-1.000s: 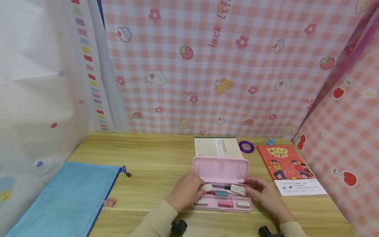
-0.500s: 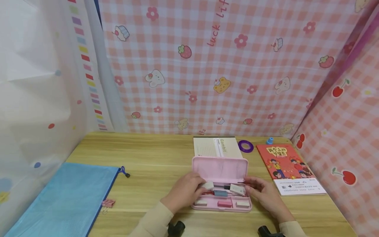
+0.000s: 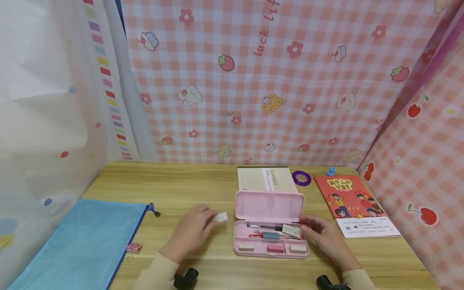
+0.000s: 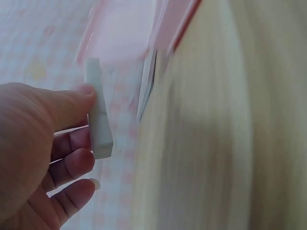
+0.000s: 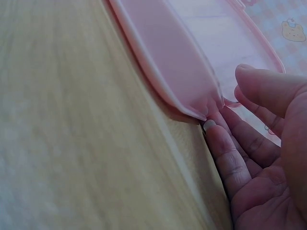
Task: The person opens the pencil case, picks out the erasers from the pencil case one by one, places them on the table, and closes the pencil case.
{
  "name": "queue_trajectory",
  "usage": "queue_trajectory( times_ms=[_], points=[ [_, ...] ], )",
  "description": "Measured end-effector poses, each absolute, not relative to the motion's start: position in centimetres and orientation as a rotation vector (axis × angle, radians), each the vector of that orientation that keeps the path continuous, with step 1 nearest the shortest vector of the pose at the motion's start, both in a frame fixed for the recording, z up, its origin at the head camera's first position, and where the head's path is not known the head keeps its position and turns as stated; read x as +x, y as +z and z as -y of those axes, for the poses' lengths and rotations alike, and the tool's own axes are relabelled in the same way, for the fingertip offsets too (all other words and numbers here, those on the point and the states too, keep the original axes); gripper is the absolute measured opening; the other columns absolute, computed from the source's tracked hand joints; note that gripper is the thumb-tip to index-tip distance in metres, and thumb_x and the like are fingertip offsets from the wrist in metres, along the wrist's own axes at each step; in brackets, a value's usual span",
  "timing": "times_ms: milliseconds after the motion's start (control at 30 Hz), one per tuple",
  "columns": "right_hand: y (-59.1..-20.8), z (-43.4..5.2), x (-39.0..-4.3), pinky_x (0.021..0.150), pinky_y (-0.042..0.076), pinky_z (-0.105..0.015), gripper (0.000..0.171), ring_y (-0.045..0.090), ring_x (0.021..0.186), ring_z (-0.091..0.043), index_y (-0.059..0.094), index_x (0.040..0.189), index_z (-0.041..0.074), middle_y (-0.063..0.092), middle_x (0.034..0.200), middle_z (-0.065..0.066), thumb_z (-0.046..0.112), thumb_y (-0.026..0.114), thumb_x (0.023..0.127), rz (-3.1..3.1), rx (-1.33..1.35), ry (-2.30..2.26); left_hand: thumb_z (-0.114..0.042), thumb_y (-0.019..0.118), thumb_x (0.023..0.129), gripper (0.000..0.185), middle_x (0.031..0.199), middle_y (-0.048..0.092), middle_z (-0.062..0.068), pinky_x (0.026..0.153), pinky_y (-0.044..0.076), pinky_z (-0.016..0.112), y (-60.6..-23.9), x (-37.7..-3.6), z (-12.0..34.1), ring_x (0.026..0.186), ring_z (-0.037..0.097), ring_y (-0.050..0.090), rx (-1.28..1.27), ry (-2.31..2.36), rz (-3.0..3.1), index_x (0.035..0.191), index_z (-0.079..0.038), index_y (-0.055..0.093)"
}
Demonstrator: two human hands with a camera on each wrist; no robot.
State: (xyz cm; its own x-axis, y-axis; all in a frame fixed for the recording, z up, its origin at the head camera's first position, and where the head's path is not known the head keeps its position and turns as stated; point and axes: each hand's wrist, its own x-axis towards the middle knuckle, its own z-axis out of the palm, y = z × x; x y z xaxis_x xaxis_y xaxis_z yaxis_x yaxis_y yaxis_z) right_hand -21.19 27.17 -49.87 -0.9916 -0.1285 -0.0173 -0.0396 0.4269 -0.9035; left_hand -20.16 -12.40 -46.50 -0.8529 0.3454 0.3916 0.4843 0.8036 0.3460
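My left hand (image 3: 192,231) pinches a white eraser (image 3: 220,217) between thumb and fingers, over the table to the left of the pencil case. In the left wrist view the eraser (image 4: 99,110) is a slim white block. The pink pencil case (image 3: 237,237) lies with its lid (image 3: 270,206) raised. In it are pens, a grey-blue item (image 3: 270,236), another white eraser (image 3: 291,230) and small blocks in the front compartments, one of them pink (image 3: 275,248). At the case's right end rests my right hand (image 3: 324,237), fingertips touching the case wall, thumb lifted in the right wrist view.
Behind the case lie a notebook (image 3: 250,180) and a purple tape roll (image 3: 301,178). A red book (image 3: 353,197) and a small blue object (image 3: 331,171) are at the right. On the left are a blue zip pouch (image 3: 83,237) and a pink binder clip (image 3: 134,247).
My left hand has lifted the white eraser out of the case's left end and moved left with it, uncovering the pens there. The right hand has stayed at the case.
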Motion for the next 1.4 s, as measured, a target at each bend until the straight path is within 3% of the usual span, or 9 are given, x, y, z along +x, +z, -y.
queue_trajectory(
  times_ms=[433,1400],
  points=[
    [-50.0,-27.3,-21.3,0.088,0.045,-0.022,0.042,0.057,0.108,-0.016,0.061,0.125,0.007,0.063,0.122,-0.010,0.030,0.067,0.090,-2.574,-0.147,-1.652,-0.017,0.072,0.087,0.020,0.095,0.063,0.002,0.079,0.050,0.038,-47.0,-21.1,18.1,0.088,0.018,0.056,-0.446,-0.641,2.761,0.104,-0.007,0.072],
    [-50.0,-27.3,-21.2,0.088,0.044,-0.021,0.040,0.057,0.108,-0.014,0.061,0.125,0.006,0.062,0.123,-0.010,0.028,0.066,0.092,-2.556,-0.134,-1.664,-0.019,0.073,0.086,0.019,0.093,0.062,0.001,0.082,0.049,0.040,-48.7,-21.7,19.3,0.088,0.019,0.056,-0.383,-0.626,2.879,0.102,-0.009,0.072]
  ],
)
